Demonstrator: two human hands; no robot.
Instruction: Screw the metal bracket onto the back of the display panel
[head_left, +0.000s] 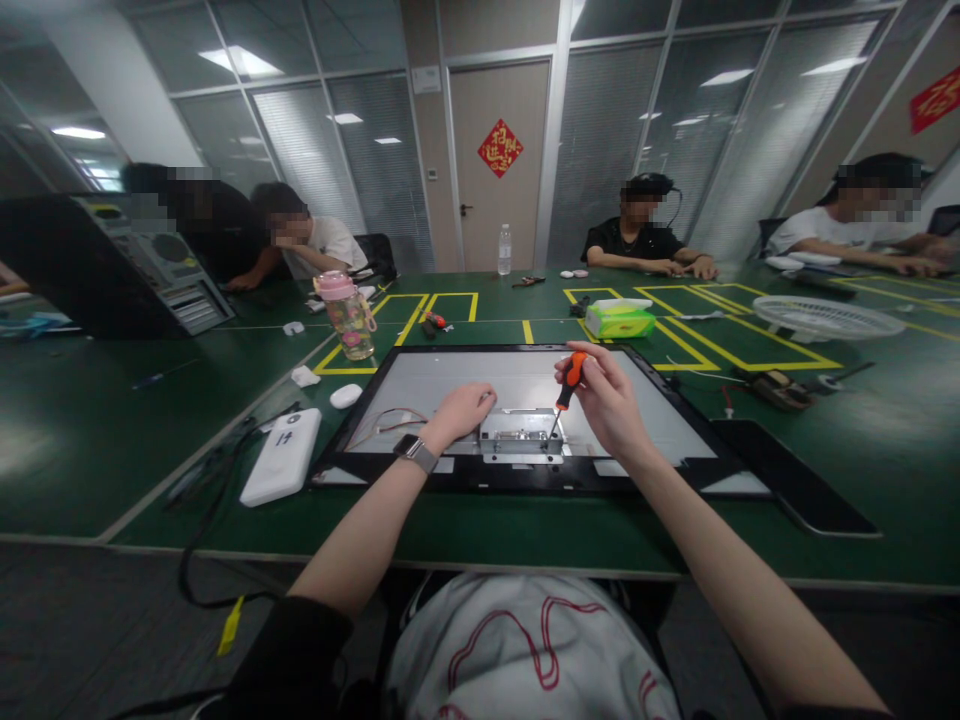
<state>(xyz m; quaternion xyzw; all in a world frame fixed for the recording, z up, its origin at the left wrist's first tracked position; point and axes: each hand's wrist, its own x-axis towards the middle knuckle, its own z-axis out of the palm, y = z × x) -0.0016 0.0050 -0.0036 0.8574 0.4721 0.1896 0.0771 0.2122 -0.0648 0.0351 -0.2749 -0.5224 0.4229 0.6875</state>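
In the head view, my right hand [606, 395] is closed around the orange and black handle of a screwdriver [574, 372]. The screwdriver is tilted, its shaft running down to the right part of a silver metal bracket [517, 432]. That bracket sits at the near edge of a flat display panel [442, 370] with a black frame, lying on the table. Beside the bracket's upper left corner is my left hand [461, 412], wearing a watch, its fingers curled together. Whether it pinches anything small is hidden. Thin wires [390, 425] lie on the panel to its left.
Left of the panel are a white power bank [281, 457], a white mouse-like object [346, 396] and a pink-lidded bottle [346, 315]. A black phone-like slab [795, 475] lies right. Beyond are a green tissue pack [619, 319], a racket [825, 316] and several seated people.
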